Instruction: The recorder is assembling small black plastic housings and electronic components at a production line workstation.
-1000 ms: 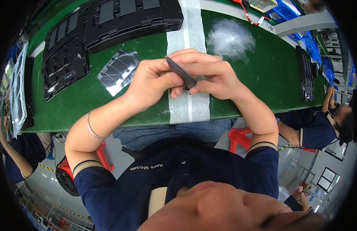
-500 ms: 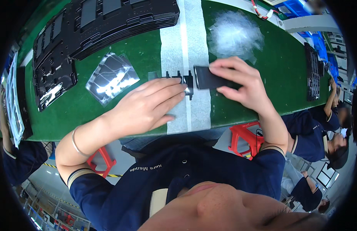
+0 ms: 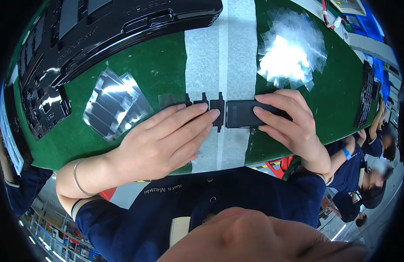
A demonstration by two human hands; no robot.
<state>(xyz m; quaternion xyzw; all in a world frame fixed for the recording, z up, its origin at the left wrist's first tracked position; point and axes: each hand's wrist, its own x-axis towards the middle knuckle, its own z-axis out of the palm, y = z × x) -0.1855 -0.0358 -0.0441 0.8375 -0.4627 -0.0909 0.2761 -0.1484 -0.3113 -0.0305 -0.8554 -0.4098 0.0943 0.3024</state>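
My left hand (image 3: 167, 139) lies flat with its fingers stretched out, fingertips pressing a clear sheet that bears a row of black cut-out strips. The rightmost black strip (image 3: 217, 114) stands upright just past those fingertips; the rest are partly covered by the fingers. My right hand (image 3: 293, 124) grips a flat black rectangular block (image 3: 241, 113), thumb along its near side and fingers over its top and far side. The block's left end is close beside the rightmost strip, with a narrow gap between them. Both hands are over a pale paper band (image 3: 202, 56) on the green table.
Clear sheets with black strips (image 3: 108, 105) lie to the left. Stacked black moulded trays (image 3: 136, 32) fill the far left. A heap of clear film pieces (image 3: 289, 56) sits at the far right. More black trays (image 3: 364, 94) stand at the right edge, near other people.
My right hand shows more of the black block, which now lies level instead of slightly tilted. My left hand stays flat on the strips. The whole view has shifted.
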